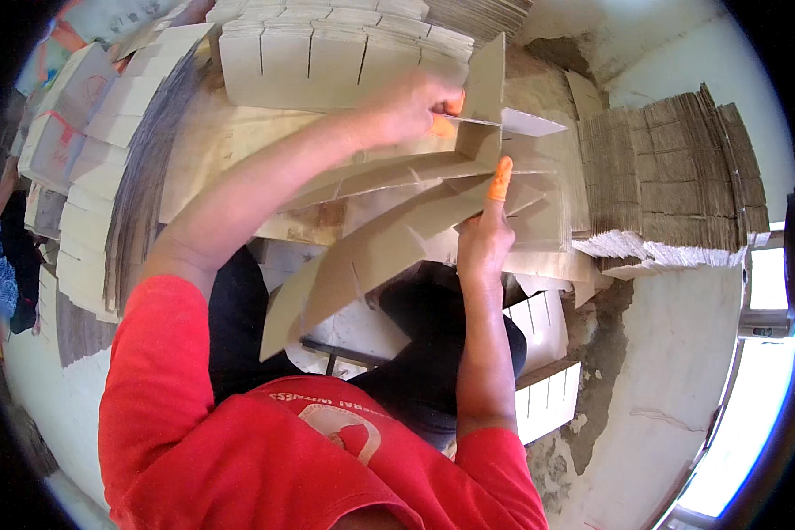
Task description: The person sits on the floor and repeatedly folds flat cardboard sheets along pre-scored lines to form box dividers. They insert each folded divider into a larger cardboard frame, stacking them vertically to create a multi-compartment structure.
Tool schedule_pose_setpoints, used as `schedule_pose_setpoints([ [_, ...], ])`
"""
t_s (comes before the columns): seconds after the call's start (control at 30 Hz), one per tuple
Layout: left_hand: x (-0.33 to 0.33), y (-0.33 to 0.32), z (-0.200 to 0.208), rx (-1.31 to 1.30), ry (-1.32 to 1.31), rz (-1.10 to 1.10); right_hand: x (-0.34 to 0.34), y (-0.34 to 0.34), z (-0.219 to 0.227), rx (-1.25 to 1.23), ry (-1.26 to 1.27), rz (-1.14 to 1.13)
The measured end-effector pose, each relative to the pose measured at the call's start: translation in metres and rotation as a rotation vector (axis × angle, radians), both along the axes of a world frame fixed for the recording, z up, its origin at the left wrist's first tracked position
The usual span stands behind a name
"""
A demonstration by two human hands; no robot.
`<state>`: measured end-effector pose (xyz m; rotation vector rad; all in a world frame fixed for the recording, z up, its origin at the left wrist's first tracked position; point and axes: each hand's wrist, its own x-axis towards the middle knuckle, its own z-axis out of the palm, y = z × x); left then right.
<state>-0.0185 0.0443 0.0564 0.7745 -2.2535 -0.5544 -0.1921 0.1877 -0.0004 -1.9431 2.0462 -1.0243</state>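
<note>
Cardboard strips [375,238] between the hands [486,240], apparently in contact with both.

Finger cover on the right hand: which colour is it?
Orange; the finger cover shows best in the head view.

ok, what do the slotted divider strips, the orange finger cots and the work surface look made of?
Slotted divider strips: likely matte paperboard; thin, bending, brown-grey faces.
Orange finger cots: probably rubber or latex, snug over fingertips; finish unclear.
Work surface: possibly wood, pale tan, streaked.
</note>
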Motion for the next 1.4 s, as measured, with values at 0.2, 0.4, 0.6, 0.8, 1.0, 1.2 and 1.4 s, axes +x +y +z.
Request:
schedule_pose_setpoints([
  [0.2,0.039,-0.05,0.048,0.179,-0.243,0.293,0.0,0.013,0.004,-0.198,0.151,-0.012],
  [0.4,0.046,-0.102,-0.035,-0.254,-0.592,0.515,0.007,0.006,0.003,-0.324,0.127,0.105],
  [0.6,0.043,-0.12,-0.072,-0.41,-0.527,0.505,0.009,0.0,-0.002,-0.348,0.046,0.185],
  [0.8,0.05,-0.123,-0.07,-0.46,-0.463,0.444,0.008,-0.006,-0.006,-0.432,0.082,0.147],
  [1.0,0.05,-0.106,-0.058,-0.344,-0.345,0.307,0.008,-0.003,-0.001,-0.364,0.131,0.116],
  [1.2,0.043,-0.096,-0.05,-0.307,-0.334,0.311,0.012,0.004,0.007,-0.301,0.005,0.167],
  [1.4,0.04,-0.092,-0.053,-0.351,-0.227,0.259,0.008,0.008,0.006,-0.233,0.005,0.145],
])
